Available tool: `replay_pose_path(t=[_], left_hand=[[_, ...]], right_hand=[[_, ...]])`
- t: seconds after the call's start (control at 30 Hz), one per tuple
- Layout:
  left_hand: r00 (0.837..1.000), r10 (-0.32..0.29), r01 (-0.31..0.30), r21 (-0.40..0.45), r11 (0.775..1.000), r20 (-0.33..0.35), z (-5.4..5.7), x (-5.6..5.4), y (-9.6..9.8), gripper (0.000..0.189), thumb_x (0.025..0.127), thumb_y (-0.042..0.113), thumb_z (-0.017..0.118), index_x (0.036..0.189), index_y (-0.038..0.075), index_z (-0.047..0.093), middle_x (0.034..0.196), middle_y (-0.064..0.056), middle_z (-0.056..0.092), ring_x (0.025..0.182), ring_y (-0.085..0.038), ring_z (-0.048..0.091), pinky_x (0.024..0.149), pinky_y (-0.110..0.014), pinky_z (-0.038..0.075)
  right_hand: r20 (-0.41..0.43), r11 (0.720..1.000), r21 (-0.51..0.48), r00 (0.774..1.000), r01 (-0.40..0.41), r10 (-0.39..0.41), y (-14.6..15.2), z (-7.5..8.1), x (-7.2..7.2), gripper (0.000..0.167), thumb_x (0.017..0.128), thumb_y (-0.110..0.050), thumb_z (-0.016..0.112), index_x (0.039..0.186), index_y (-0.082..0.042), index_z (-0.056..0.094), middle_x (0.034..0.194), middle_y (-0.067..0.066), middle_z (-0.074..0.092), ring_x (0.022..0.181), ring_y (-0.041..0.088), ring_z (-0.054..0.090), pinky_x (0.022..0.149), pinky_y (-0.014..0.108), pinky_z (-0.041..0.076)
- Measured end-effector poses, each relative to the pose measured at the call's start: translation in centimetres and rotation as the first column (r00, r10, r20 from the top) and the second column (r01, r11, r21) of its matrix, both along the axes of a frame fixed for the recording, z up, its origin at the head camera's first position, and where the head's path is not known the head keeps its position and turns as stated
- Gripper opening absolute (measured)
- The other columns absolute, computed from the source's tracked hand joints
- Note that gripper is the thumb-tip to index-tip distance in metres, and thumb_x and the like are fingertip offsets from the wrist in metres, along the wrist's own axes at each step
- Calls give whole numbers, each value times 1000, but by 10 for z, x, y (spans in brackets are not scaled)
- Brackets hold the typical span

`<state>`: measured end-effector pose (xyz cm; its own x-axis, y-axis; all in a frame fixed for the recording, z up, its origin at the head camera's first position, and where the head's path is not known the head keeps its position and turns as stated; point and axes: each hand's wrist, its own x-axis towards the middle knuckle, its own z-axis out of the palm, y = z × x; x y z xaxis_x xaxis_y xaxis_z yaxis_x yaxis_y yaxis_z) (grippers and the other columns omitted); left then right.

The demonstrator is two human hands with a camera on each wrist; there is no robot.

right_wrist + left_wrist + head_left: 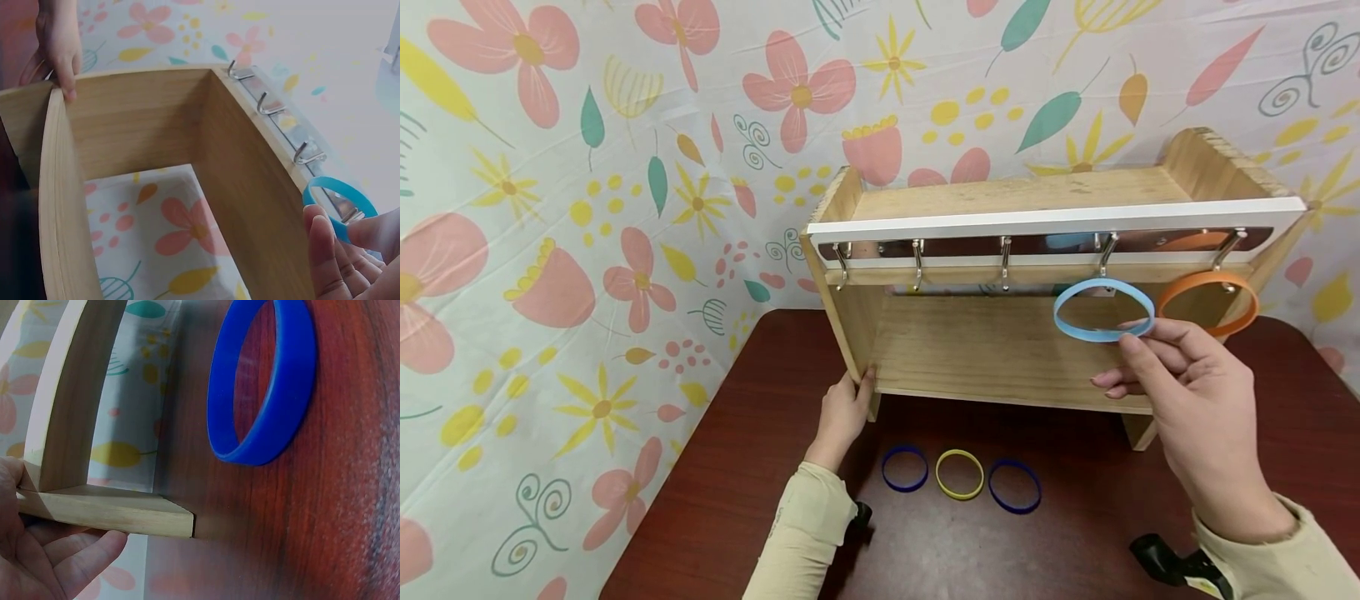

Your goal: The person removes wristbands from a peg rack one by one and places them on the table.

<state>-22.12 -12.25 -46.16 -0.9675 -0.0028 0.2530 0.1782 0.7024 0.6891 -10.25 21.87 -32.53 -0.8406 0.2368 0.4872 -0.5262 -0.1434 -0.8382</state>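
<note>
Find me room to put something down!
The table looks bare in front of the yellow band, between the left sleeve and right sleeve, and left of the left sleeve. The lower shelf board does too. It's crowded at the yellow and dark blue bands, and where the right hand pinches the light blue band beside the orange band.

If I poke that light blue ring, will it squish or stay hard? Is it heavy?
The light blue ring would probably squish, since it's a thin, rubbery-looking band. It likely isn't totally floppy: the right hand pinches just one side, yet it looks round. It's probably light too, being mostly hole.
</note>
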Motion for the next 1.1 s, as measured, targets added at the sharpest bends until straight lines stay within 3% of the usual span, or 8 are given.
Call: replay_pose_path(t=[0.7, 1.1], left_hand=[[1000, -9, 9, 2, 1000, -1, 0, 0, 0, 37, 103, 38, 48, 116, 7, 64, 82, -12, 69, 63, -19, 63, 56, -35, 50], [1000, 6, -6, -12, 1000, -2, -1, 0, 0, 39, 103, 41, 46, 111, 7, 64, 82, -11, 70, 66, -21, 65, 57, -36, 51]], right_hand=[[-13, 999, -38, 999, -30, 29, 3, -4, 5, 19, 92, 13, 56, 111, 16, 55, 86, 13, 73, 62, 20, 69, 57, 27, 55], [2, 999, -12, 999, -37, 37, 5, -7, 9, 19, 93, 12, 55, 111, 16, 55, 87, 11, 73, 62, 19, 69, 55, 26, 54]])
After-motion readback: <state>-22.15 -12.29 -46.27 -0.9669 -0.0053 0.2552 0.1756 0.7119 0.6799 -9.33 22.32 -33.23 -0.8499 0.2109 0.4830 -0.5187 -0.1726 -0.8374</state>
